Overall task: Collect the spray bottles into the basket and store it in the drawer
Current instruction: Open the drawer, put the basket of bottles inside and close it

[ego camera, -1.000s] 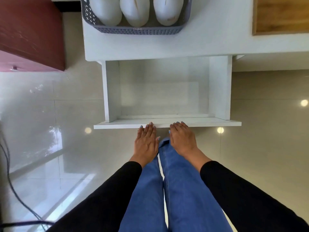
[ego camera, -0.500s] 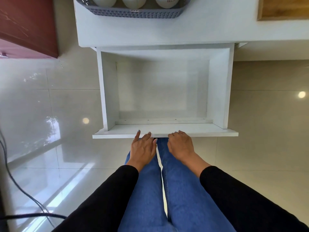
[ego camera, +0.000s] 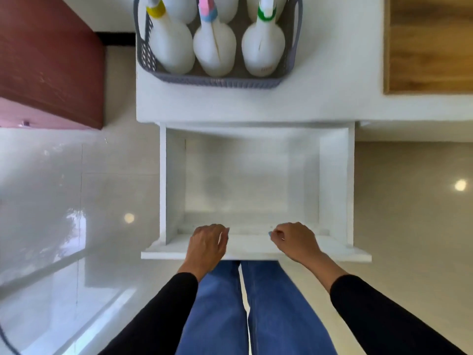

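A dark red cabinet (ego camera: 48,60) stands off to the left of the white worktop (ego camera: 256,103), and a wooden board (ego camera: 430,44) lies on the worktop's right end. The floor is glossy pale tile (ego camera: 64,201), with a dark cable (ego camera: 6,339) at the lower left edge. Black sleeves and blue jeans (ego camera: 243,311) fill the bottom of the view.

On the worktop sits the grey perforated plastic basket (ego camera: 215,82), holding white plastic spray bottles with a yellow collar (ego camera: 170,44), a pink-and-blue collar (ego camera: 214,47) and a green collar (ego camera: 263,44); further white bottles show behind them. A faint mark on the green-collared bottle is too blurred to read.

Below the worktop edge the white drawer (ego camera: 335,180) stands pulled out. The left hand (ego camera: 207,244) and right hand (ego camera: 297,240) hover at its front panel, fingers loosely curled and holding nothing, whether they touch the panel is unclear. The basket lies well beyond both hands, across the drawer.
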